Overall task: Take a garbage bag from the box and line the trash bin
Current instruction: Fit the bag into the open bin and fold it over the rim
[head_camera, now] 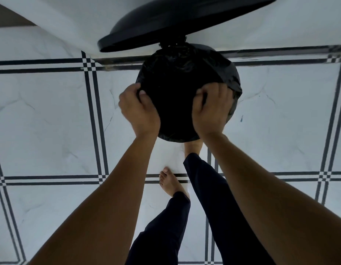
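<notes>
while the lid (185, 20) stands tipped up behind, we pinch the black bag (187, 73) over the bin's rim: left hand (139, 109) at the near-left edge, right hand (211, 109) at the near-right, both apparently closed on plastic. bare tiled floor (51, 121) lies open all around.

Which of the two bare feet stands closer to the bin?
The right foot, just below the bag-covered bin and partly hidden under it. The left foot stands further back, on the striped tile line.
</notes>
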`<state>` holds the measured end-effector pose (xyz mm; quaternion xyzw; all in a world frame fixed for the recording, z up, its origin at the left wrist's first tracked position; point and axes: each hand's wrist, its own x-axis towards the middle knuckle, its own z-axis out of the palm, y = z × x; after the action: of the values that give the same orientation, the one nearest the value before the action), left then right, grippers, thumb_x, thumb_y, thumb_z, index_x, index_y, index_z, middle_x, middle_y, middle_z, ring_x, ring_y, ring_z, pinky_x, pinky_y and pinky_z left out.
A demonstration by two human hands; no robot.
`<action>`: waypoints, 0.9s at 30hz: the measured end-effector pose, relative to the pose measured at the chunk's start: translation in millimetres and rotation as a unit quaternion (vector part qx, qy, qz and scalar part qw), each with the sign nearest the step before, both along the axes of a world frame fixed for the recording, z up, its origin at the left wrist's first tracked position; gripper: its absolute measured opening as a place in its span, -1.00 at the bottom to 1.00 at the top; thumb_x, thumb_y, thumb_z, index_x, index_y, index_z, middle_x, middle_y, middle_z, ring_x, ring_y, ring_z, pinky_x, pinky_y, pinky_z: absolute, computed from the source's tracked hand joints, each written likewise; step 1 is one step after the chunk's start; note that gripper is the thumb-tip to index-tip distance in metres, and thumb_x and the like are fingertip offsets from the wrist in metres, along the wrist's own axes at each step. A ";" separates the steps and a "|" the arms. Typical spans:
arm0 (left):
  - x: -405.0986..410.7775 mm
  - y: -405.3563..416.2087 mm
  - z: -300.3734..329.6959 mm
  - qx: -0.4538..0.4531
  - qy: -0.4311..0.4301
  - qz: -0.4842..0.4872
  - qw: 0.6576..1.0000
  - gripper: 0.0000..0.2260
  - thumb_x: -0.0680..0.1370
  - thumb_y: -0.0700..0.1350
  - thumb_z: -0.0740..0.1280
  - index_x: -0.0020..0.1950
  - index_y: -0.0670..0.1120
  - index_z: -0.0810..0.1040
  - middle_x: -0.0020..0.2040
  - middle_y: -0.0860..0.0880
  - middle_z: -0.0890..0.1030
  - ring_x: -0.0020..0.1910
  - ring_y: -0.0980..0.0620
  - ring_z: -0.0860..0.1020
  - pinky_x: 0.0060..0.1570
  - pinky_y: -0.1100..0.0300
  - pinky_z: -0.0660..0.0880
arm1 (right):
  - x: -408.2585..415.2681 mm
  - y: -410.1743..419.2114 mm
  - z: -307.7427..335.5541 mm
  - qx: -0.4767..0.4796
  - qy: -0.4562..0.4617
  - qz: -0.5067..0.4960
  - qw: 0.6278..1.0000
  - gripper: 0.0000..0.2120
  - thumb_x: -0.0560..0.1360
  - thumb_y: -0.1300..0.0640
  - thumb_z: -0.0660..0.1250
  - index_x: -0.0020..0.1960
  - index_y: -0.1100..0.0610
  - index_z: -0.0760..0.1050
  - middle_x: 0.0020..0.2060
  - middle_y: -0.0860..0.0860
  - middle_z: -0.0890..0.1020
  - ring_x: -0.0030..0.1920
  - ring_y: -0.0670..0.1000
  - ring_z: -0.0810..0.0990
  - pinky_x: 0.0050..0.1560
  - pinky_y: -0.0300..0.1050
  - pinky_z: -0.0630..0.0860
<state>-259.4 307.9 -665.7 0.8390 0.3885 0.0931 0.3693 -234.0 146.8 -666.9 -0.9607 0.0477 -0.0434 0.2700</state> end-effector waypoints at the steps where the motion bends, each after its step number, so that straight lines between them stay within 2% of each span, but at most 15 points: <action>1: 7.4 -6.0 2.8 0.006 0.027 -0.037 0.999 -0.67 0.59 -0.16 0.19 0.34 -0.15 0.52 0.25 -0.10 0.58 0.26 -0.11 0.49 0.27 0.00 0.41 | 0.7 6.5 -2.8 -0.013 0.013 0.022 1.000 -0.82 0.54 0.11 0.26 0.06 0.18 0.54 -0.01 0.12 0.58 0.03 0.17 0.51 0.07 0.07 0.41; 3: 20.1 -16.7 4.4 -0.020 0.095 -0.067 0.993 -0.54 0.63 -0.09 0.18 0.55 -0.11 0.32 0.46 -0.11 0.45 0.43 -0.15 0.40 0.40 -0.09 0.32 | 12.4 11.0 -10.3 -0.075 0.059 0.009 0.995 -0.66 0.57 0.05 0.23 0.27 0.17 0.51 0.15 0.16 0.57 0.17 0.22 0.50 0.24 0.16 0.41; 5: 31.5 -16.9 -0.4 -0.074 0.154 -0.061 0.983 -0.47 0.69 0.01 0.14 0.63 -0.11 0.16 0.55 -0.13 0.35 0.50 -0.17 0.33 0.46 -0.14 0.25 | 31.7 6.8 -15.5 -0.109 0.116 -0.035 0.987 -0.56 0.61 -0.03 0.16 0.39 0.17 0.44 0.24 0.21 0.55 0.25 0.27 0.48 0.34 0.20 0.33; 7: 44.9 -5.6 -8.5 -0.119 0.171 -0.025 0.978 -0.52 0.70 0.09 0.07 0.57 -0.09 0.26 0.44 -0.12 0.47 0.42 -0.17 0.43 0.44 -0.15 0.33 | 55.3 -2.4 -17.5 -0.107 0.153 -0.064 0.980 -0.53 0.64 -0.08 0.09 0.39 0.18 0.42 0.27 0.22 0.56 0.28 0.29 0.48 0.32 0.16 0.30; 9: 57.9 7.9 -15.1 -0.146 0.176 0.033 0.973 -0.58 0.70 0.12 0.02 0.39 -0.09 0.43 0.26 -0.10 0.58 0.27 -0.15 0.53 0.35 -0.15 0.42 | 79.3 -9.2 -19.6 -0.084 0.172 -0.090 0.977 -0.55 0.67 -0.11 0.04 0.35 0.17 0.43 0.28 0.17 0.57 0.30 0.24 0.49 0.29 0.12 0.32; 12: 67.5 15.4 -22.9 -0.158 0.181 0.067 0.969 -0.52 0.73 0.13 -0.06 0.38 -0.12 0.47 0.30 -0.12 0.58 0.28 -0.12 0.52 0.34 -0.03 0.42 | 105.0 -13.6 -25.3 -0.013 0.202 -0.133 0.970 -0.53 0.70 -0.12 -0.02 0.29 0.16 0.49 0.26 0.13 0.60 0.30 0.21 0.52 0.24 0.05 0.38; 15: 67.1 13.3 -25.3 -0.172 0.162 0.069 0.969 -0.49 0.73 0.13 -0.11 0.36 -0.09 0.52 0.25 -0.06 0.61 0.13 0.03 0.52 0.19 0.13 0.41 | 117.2 -14.7 -25.4 0.023 0.253 -0.151 0.955 -0.54 0.71 0.00 -0.09 0.25 0.15 0.53 0.22 0.09 0.63 0.24 0.17 0.57 0.08 -0.06 0.37; 17: 66.2 16.7 -25.5 -0.185 0.154 0.070 0.968 -0.48 0.73 0.14 -0.10 0.36 -0.08 0.54 0.24 -0.05 0.62 0.16 0.02 0.55 0.23 0.10 0.45 | 123.2 -15.6 -22.9 0.030 0.281 -0.138 0.949 -0.59 0.68 0.08 -0.08 0.17 0.16 0.53 0.14 0.10 0.63 0.18 0.16 0.57 0.04 -0.07 0.35; 19: 66.3 23.2 -27.1 -0.219 0.140 0.084 0.962 -0.53 0.72 0.14 -0.04 0.29 -0.07 0.56 0.15 -0.02 0.64 0.15 0.00 0.59 0.22 0.08 0.50 | 125.0 -18.7 -24.0 0.059 0.278 -0.157 0.946 -0.66 0.64 0.05 -0.01 0.02 0.13 0.51 -0.06 0.04 0.60 0.09 0.12 0.59 -0.03 -0.10 0.35; 20: 66.3 25.9 -26.0 -0.215 0.130 0.091 0.964 -0.58 0.72 0.12 0.01 0.20 -0.08 0.56 0.05 0.01 0.62 0.07 0.03 0.59 0.16 0.07 0.52 | 124.1 -19.6 -26.0 0.079 0.257 -0.178 0.947 -0.72 0.62 0.03 0.04 -0.04 0.11 0.49 -0.13 -0.01 0.57 0.03 0.10 0.60 -0.07 -0.12 0.36; 22: 66.7 29.9 -21.6 -0.124 0.095 0.062 0.986 -0.70 0.69 0.03 0.10 0.06 -0.12 0.53 -0.06 -0.01 0.59 -0.05 0.03 0.57 0.07 0.00 0.55 | 120.6 -19.7 -25.5 0.080 0.180 -0.174 0.965 -0.84 0.56 0.03 0.14 -0.10 0.08 0.42 -0.17 -0.03 0.54 -0.06 0.07 0.58 -0.11 -0.11 0.43; 24: 70.0 28.9 -15.0 -0.038 0.033 0.000 0.999 -0.73 0.62 -0.04 0.14 0.04 -0.14 0.58 -0.02 -0.08 0.63 -0.01 -0.04 0.59 0.07 -0.02 0.55 | 119.4 -20.8 -23.6 0.078 0.133 -0.159 0.975 -0.88 0.50 0.03 0.21 -0.17 0.05 0.38 -0.22 -0.06 0.53 -0.15 0.02 0.54 -0.13 -0.09 0.46; 27: 77.2 17.2 -9.3 0.014 0.008 -0.090 0.996 -0.64 0.58 -0.07 0.10 0.12 -0.13 0.65 0.05 -0.10 0.67 0.06 -0.10 0.61 0.06 0.03 0.54 | 125.7 -20.0 -19.2 0.119 0.160 -0.152 0.968 -0.81 0.48 0.02 0.25 -0.26 -0.03 0.29 -0.34 -0.13 0.45 -0.30 -0.08 0.45 -0.22 -0.12 0.43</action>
<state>-182.2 325.1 -675.0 0.8765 0.3127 0.0584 0.3614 -108.3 126.8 -686.1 -0.8974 0.2411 0.0764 0.3616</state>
